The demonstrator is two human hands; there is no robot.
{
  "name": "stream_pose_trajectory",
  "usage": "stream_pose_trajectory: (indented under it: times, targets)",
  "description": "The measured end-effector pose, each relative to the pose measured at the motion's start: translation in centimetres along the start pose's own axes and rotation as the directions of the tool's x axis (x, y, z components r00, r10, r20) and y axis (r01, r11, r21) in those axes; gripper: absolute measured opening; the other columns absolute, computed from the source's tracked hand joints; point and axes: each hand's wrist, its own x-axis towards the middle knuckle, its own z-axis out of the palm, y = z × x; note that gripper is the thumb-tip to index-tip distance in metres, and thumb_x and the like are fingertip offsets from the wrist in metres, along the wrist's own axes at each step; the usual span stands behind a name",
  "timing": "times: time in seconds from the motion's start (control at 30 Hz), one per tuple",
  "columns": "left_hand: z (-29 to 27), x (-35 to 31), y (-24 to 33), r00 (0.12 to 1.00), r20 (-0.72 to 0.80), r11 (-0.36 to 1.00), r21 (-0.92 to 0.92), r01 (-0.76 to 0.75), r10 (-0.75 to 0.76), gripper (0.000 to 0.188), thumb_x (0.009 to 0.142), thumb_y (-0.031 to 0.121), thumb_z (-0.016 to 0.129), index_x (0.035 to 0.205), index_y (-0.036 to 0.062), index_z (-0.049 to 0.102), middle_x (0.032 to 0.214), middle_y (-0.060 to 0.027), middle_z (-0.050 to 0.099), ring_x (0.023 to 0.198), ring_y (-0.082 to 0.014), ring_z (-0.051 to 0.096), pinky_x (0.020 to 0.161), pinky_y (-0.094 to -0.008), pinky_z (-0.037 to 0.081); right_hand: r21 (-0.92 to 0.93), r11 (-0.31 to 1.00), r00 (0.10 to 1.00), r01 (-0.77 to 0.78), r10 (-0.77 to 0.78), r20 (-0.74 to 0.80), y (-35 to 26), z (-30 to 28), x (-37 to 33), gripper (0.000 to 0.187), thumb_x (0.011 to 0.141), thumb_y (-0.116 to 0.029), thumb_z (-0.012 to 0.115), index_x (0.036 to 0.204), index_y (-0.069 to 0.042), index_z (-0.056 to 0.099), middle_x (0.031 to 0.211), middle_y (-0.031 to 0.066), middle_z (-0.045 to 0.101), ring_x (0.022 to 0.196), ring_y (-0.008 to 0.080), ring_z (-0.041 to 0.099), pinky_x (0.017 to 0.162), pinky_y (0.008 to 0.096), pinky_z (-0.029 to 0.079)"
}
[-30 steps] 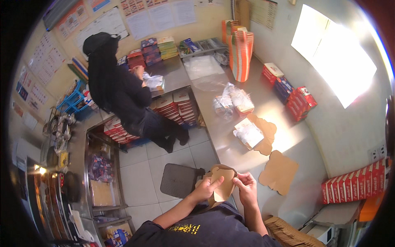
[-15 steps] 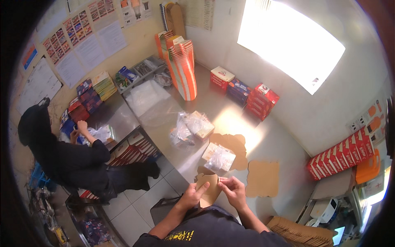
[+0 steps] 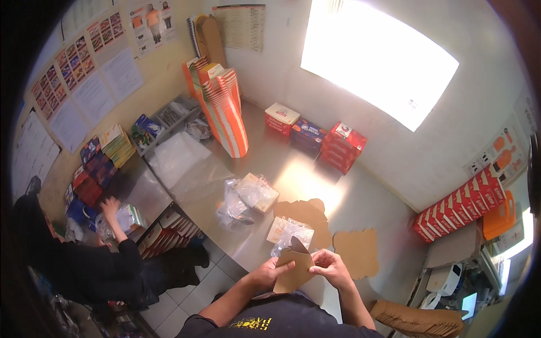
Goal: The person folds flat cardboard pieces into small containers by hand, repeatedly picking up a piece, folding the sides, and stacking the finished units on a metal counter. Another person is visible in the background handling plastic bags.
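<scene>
left hand (image 3: 266, 275), right hand (image 3: 333, 270) hold cardboard (image 3: 294, 272)

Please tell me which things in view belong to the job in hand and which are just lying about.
Likely in the job:
Brown cardboard piece, held by the left hand and right hand
Matching flat cardboard sheet
Perhaps the brown cardboard stack

Apparently just lying about:
Orange-and-white striped stack
Plastic-wrapped packages
Row of red boxes
</scene>
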Motion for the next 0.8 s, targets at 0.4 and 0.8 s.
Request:
stream_pose_trajectory:
  times: [0.4, 0.8]
  targets:
    - [1.5, 1.6, 2.4, 0.896, -0.433, 0.996, 0.041, -0.085, 0.094, 0.063, 0.113, 0.052, 0.05, 0.144, -0.0021, 0.055, 0.129, -0.0154, 0.069, 0.111, -0.0199, 0.071, 0.088, -0.0337, 0.06, -0.89, 0.14, 0.727, 0.435, -0.638, 0.255, -0.2, 6.4, -1.4, 0.056, 0.068, -0.033, 0.101, 0.118, -0.024, 0.078, 0.156, 0.0114, 0.05, 0.143, 0.04, 0.047, 0.116, 0.0544, 0.044]
    - [1.3, 0.8, 1.9, 0.859, -0.363, 0.927, 0.039, -0.373, 0.361, 0.036, 0.109, 0.022, 0.065, 0.136, -0.0021, 0.065, 0.127, -0.0098, 0.071, 0.114, -0.0166, 0.067, 0.095, -0.0307, 0.055, -0.48, 0.832, 0.859, 0.28, -0.44, -0.262, 0.2, 6.6, 0.6, 0.013, 0.09, -0.019, 0.087, 0.093, -0.007, 0.082, 0.143, 0.02, 0.059, 0.137, 0.0351, 0.056, 0.113, 0.0466, 0.045]
